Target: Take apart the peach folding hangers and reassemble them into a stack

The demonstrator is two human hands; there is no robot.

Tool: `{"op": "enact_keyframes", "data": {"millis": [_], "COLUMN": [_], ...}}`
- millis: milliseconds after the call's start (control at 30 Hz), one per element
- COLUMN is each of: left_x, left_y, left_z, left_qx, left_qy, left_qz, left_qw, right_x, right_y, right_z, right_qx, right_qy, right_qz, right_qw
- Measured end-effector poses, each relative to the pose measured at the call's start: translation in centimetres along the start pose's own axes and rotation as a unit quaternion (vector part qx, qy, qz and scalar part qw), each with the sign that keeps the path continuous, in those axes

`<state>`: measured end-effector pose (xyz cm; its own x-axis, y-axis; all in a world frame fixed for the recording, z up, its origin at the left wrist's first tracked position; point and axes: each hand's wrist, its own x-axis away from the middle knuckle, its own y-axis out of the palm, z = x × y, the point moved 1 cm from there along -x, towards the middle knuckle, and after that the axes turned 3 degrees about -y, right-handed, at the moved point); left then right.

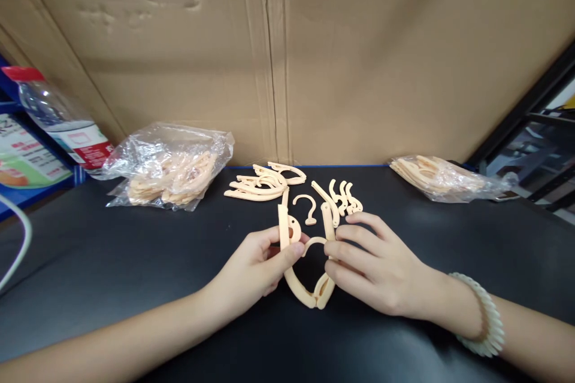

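Observation:
My left hand (251,266) pinches an upright cream plastic hanger part (283,221) with a rounded, holed end between thumb and fingers. Below it, curved arms of a folding clothes hanger (300,288) meet in a V near the table's middle. My right hand (381,269) has its fingers on the hanger's right-hand arm (329,222), and its thumb is hidden. A curved hook part shows between the two hands. Just beyond lies a loose hanger hook (306,206), with a straight arm piece (327,203) and several S-shaped pieces (345,196) to its right.
Folded hangers (258,185) are piled at the back. Clear bags of cream parts lie at the back left (171,173) and back right (438,176). A red-capped bottle (63,116) leans at the left. Cardboard (359,60) walls off the far edge of the black table (112,263).

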<state>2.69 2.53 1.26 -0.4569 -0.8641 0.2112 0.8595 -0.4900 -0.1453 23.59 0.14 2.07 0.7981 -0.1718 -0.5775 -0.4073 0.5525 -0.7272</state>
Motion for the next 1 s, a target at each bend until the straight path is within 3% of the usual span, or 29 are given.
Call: {"op": "enact_keyframes", "data": {"millis": [167, 367, 567, 767, 1000], "left_x": [0.3, 0.5, 0.5, 0.9, 1.1], "left_y": [0.2, 0.4, 0.6, 0.8, 1.0], "left_z": [0.0, -0.5, -0.1, -0.1, 0.3], "left_qx": [-0.002, 0.025, 0.075, 0.081, 0.065], "left_qy": [0.024, 0.058, 0.088, 0.101, 0.104], "left_qz": [-0.009, 0.035, 0.087, 0.085, 0.093], "left_qw": [1.0, 0.997, 0.99, 0.988, 0.988], "right_x": [-0.2, 0.0, 0.3, 0.3, 0.5], "right_y": [0.0, -0.5, 0.4, 1.0, 1.4], "right_z": [-0.5, 0.1, 0.3, -0.4, -0.4], "right_qx": [-0.02, -0.011, -0.055, -0.099, -0.047], "right_qy": [0.0, 0.022, 0.066, 0.103, 0.141], "right_qz": [0.007, 0.021, -0.084, -0.082, -0.107], "right_qw": [1.0, 0.999, 0.993, 0.986, 0.983]}}
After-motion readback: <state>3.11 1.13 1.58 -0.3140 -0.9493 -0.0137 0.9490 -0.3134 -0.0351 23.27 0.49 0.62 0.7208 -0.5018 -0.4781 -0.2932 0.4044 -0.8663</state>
